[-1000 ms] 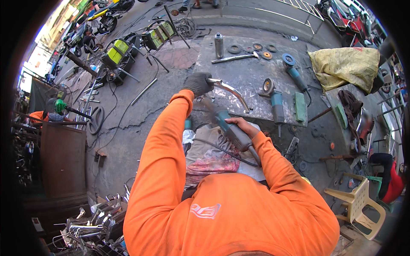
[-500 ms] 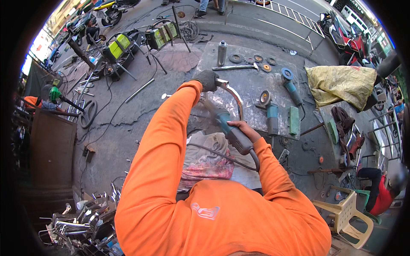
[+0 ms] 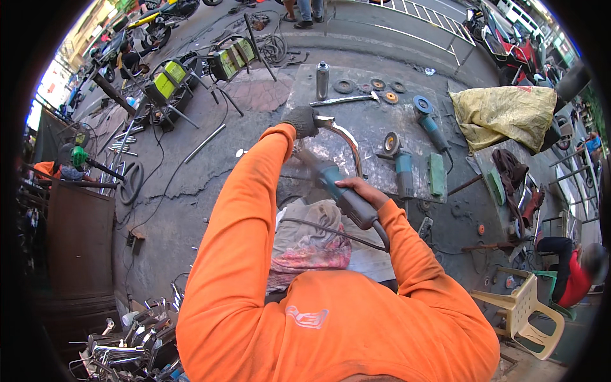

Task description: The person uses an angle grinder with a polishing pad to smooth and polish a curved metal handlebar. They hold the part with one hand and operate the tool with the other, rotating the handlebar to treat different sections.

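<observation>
My left hand (image 3: 301,121), in a dark knit glove, is closed round the upper end of a curved shiny metal tube (image 3: 349,142). The tube arcs down to the right over a scuffed metal plate (image 3: 299,95). My right hand (image 3: 364,190) grips the body of a teal and grey angle grinder (image 3: 349,201), its head pointing up and left toward the tube. The grinder's front end is blurred, and my left forearm partly covers that spot, so I cannot tell whether the disc touches the tube. Its cord loops back toward my lap.
On the plate lie two more angle grinders (image 3: 404,173) (image 3: 433,130), a hammer (image 3: 344,100), a spray can (image 3: 323,81) and several discs (image 3: 378,84). Green-yellow welding machines (image 3: 167,79) stand far left. Metal scraps (image 3: 121,347) pile near left. A plastic chair (image 3: 525,312) and a seated person (image 3: 575,280) are at right.
The view has shifted slightly. Both hands keep their grips on the tube and the grinder, with hardly any change between them.
</observation>
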Motion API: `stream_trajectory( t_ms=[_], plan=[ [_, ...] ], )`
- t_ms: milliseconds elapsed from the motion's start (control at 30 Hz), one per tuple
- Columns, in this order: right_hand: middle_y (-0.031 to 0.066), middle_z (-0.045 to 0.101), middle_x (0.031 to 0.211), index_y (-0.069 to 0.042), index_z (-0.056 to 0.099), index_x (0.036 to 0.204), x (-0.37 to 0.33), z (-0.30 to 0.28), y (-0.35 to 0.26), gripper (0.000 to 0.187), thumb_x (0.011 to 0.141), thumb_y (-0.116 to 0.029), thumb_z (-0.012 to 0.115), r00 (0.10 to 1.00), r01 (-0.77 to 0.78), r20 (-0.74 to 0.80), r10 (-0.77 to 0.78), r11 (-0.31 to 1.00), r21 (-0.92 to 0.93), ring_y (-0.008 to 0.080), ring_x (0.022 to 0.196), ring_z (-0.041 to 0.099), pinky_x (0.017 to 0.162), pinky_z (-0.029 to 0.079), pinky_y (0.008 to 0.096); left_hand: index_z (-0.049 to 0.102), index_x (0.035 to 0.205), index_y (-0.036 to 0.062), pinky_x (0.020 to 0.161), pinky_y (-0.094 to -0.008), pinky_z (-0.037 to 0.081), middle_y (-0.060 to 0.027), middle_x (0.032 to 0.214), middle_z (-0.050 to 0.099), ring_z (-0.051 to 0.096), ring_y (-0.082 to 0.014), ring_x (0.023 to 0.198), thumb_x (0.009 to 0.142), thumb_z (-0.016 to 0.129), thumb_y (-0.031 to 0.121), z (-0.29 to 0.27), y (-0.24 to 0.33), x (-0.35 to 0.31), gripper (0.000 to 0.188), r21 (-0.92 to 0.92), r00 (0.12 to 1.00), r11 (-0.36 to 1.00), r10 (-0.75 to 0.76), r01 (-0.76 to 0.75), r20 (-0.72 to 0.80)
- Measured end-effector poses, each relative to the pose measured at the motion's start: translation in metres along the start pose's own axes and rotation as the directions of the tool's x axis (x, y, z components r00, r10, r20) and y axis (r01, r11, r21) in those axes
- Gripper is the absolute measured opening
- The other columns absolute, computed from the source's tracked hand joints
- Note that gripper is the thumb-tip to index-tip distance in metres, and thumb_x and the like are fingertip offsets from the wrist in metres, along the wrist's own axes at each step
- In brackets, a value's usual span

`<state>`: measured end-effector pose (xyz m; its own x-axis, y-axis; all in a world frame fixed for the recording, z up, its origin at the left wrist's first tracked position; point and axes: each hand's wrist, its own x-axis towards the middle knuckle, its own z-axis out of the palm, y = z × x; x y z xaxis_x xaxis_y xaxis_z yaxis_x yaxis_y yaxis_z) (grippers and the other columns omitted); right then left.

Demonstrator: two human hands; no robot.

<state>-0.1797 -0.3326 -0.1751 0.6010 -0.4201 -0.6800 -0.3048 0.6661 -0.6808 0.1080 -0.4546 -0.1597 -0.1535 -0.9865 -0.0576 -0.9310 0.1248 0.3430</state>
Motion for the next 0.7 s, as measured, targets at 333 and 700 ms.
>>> stream_trajectory(
  t_ms=[333,700],
  plan=[
    [0.0162,0.068,0.087,0.005,0.061,0.115,0.015,-0.001,0.013,0.058,0.088,-0.046,0.073,0.999,0.017,0.026,-0.018,0.999,0.036,0.0246,0.063,0.067,0.057,0.055,0.0363,0.074,0.100,0.0097,0.087,-0.0462,0.055,-0.0180,0.101,0.074,0.070,-0.0374,0.098,0.068,0.080,0.021,-0.006,0.017,-0.005,0.034,0.039,0.999,0.999,0.000,-0.001,0.042],
    [0.0136,0.070,0.090,0.002,0.065,0.118,0.021,0.015,0.045,0.055,0.090,-0.045,0.069,0.988,0.148,0.021,-0.151,0.983,0.113,0.0217,0.066,0.069,0.059,0.055,0.0330,0.072,0.101,0.0066,0.085,-0.0475,0.054,-0.0219,0.099,0.073,0.069,-0.0406,0.098,0.072,0.078,0.023,-0.008,0.016,-0.020,0.034,-0.043,0.988,0.991,-0.130,0.127,-0.080]
  ],
)
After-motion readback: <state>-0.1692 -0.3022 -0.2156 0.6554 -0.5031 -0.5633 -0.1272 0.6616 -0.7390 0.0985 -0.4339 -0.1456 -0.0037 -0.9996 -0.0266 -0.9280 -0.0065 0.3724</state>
